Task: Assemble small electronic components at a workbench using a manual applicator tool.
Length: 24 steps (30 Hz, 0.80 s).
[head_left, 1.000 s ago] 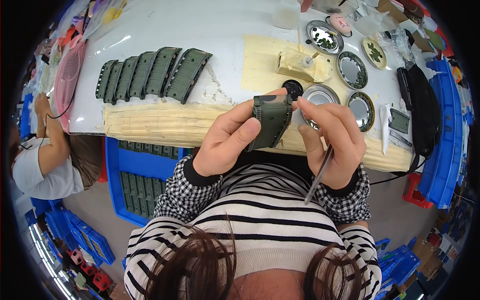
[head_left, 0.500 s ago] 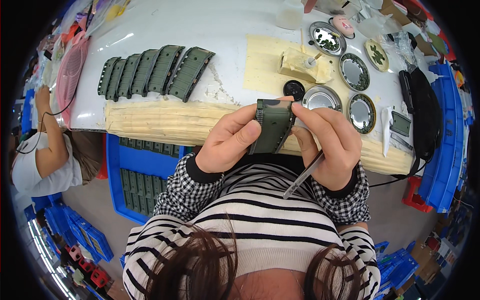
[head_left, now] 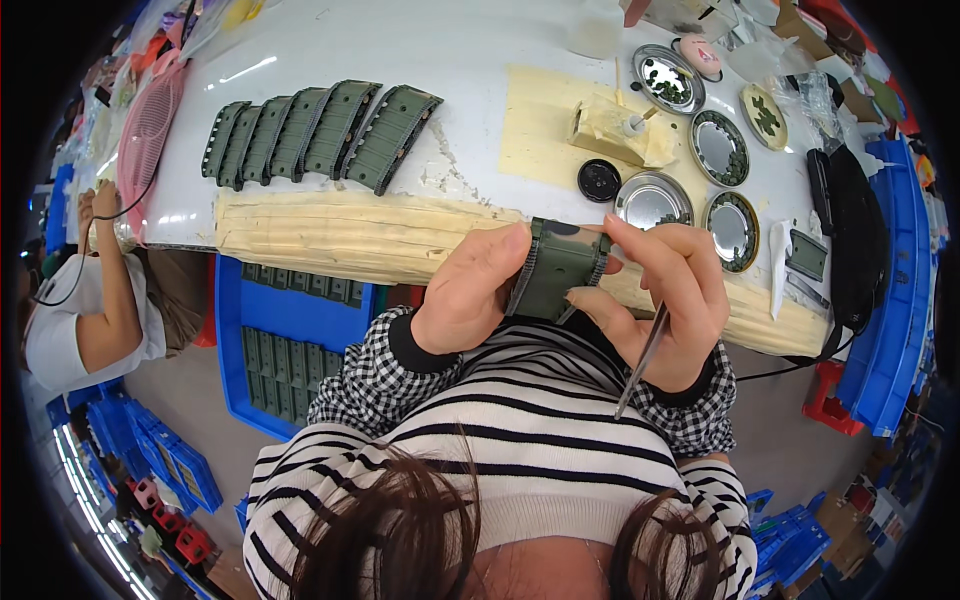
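Observation:
Between my two hands is a curved, dark green plastic panel with ridged side edges and a camouflage-patterned top end. My left hand grips its left edge, thumb near the upper corner. The fingertips and thumb of my right hand pinch the right edge. Metal tweezers are also tucked in the right hand, slanting down toward my striped top. Just beyond the panel lie a round metal dish and a black round lid. Similar green panels lie overlapping in a row on the table's left.
Metal dishes with small green pieces stand at the right, near a paper-wrapped block holding a nozzled bottle. A padded cream strip lines the table edge. Below left, a blue crate holds more panels. Another person's arm is far left.
The panel has tilted and shifted slightly right and down with both hands. My left thumb has moved up to its top corner. The tweezers have swung to a steeper angle.

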Each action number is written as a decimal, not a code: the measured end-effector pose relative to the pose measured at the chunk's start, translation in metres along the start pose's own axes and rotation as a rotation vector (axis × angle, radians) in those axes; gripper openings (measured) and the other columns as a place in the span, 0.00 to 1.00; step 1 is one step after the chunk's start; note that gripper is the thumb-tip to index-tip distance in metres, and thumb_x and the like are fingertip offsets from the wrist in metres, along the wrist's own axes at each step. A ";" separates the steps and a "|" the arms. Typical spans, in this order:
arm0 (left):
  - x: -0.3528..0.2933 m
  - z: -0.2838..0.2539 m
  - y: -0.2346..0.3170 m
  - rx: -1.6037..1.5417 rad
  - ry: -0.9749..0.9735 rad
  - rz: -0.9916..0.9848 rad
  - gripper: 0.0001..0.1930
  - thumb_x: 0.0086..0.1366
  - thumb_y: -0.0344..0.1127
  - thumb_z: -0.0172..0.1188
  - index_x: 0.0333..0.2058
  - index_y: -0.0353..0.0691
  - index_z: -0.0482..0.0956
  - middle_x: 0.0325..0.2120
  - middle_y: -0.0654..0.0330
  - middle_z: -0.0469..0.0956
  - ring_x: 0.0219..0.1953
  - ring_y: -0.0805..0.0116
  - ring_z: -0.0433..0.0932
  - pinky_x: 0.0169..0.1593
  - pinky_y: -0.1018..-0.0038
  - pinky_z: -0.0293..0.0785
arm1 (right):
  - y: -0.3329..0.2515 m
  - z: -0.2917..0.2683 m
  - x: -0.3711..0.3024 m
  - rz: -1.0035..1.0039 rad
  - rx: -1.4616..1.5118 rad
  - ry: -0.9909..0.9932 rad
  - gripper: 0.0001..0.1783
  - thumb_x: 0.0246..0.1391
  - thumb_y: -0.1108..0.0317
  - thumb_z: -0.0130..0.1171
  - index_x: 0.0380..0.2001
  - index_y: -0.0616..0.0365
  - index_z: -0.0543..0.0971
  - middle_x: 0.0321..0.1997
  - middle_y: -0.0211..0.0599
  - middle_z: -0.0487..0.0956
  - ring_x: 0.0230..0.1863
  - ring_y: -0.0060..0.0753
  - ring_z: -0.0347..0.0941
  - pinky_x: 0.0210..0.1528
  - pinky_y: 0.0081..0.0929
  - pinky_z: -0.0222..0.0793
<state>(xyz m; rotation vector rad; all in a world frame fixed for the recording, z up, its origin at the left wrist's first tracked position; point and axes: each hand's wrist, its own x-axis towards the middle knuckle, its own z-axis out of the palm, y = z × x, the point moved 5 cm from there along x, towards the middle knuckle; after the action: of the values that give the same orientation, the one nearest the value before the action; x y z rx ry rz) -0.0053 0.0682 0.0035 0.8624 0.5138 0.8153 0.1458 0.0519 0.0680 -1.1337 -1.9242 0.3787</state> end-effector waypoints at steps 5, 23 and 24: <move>-0.001 -0.001 -0.001 0.000 -0.017 0.019 0.36 0.74 0.56 0.35 0.60 0.24 0.66 0.51 0.39 0.75 0.50 0.55 0.78 0.56 0.63 0.74 | -0.001 0.000 0.000 0.005 0.005 0.005 0.33 0.33 0.73 0.78 0.49 0.63 0.81 0.34 0.36 0.76 0.31 0.28 0.77 0.31 0.23 0.75; -0.002 0.005 0.010 0.192 -0.045 0.173 0.26 0.78 0.44 0.40 0.60 0.26 0.68 0.52 0.51 0.76 0.55 0.65 0.74 0.60 0.72 0.66 | -0.014 0.002 0.006 -0.148 -0.018 0.042 0.25 0.33 0.68 0.77 0.41 0.56 0.85 0.29 0.33 0.73 0.24 0.29 0.72 0.23 0.24 0.69; -0.001 0.006 0.011 0.222 -0.048 0.203 0.25 0.78 0.44 0.40 0.60 0.26 0.68 0.52 0.51 0.76 0.55 0.65 0.73 0.60 0.72 0.66 | -0.015 0.003 0.008 -0.142 -0.016 0.030 0.25 0.33 0.69 0.76 0.41 0.56 0.85 0.29 0.32 0.73 0.24 0.29 0.72 0.23 0.24 0.69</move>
<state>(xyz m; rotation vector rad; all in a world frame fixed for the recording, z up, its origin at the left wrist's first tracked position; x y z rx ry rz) -0.0064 0.0684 0.0158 1.1496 0.4851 0.9317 0.1326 0.0503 0.0793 -1.0003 -1.9707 0.2674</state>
